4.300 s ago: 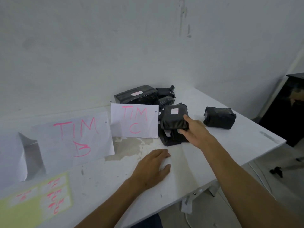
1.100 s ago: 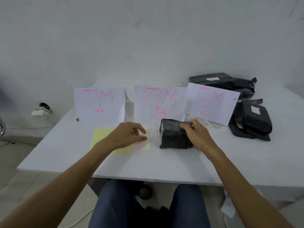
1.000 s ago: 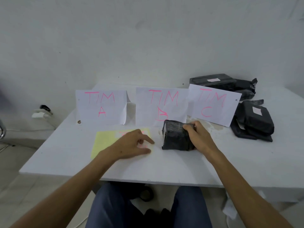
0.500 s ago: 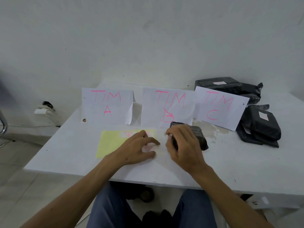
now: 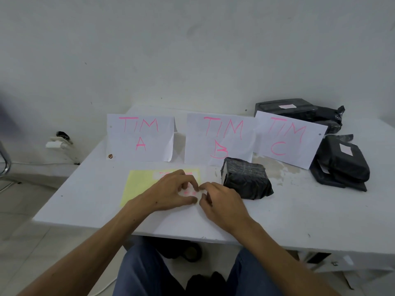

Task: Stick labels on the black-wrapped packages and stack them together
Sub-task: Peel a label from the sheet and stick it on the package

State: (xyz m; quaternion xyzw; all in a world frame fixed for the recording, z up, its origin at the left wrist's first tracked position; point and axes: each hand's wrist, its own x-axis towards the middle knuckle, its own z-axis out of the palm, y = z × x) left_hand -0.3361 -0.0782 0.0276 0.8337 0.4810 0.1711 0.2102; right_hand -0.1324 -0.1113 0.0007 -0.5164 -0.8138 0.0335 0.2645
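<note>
An unlabelled black-wrapped package (image 5: 245, 181) lies on the white table (image 5: 299, 214) in front of the "TIM B" sign, with no hand on it. Left of it lies a yellow label sheet (image 5: 139, 184) carrying white labels with pink writing (image 5: 192, 191). My left hand (image 5: 171, 194) presses its curved fingertips onto the sheet around one label. My right hand (image 5: 221, 200) meets it there, its thumb and fingertips pinching at that label's edge. Two labelled black packages (image 5: 339, 165) are stacked at the right. More labelled packages (image 5: 299, 110) sit behind the "TIM C" sign.
Three folded paper signs stand in a row: "TIM A" (image 5: 140, 138), "TIM B" (image 5: 220, 139) and "TIM C" (image 5: 288, 139). The wall rises just behind the table. My knees are under the table's front edge (image 5: 192, 237). A socket fitting (image 5: 58, 142) sits on the wall at the left.
My right hand has let go of the black package and moved left to the label sheet. The package now lies alone. My left hand has stayed on the sheet.
</note>
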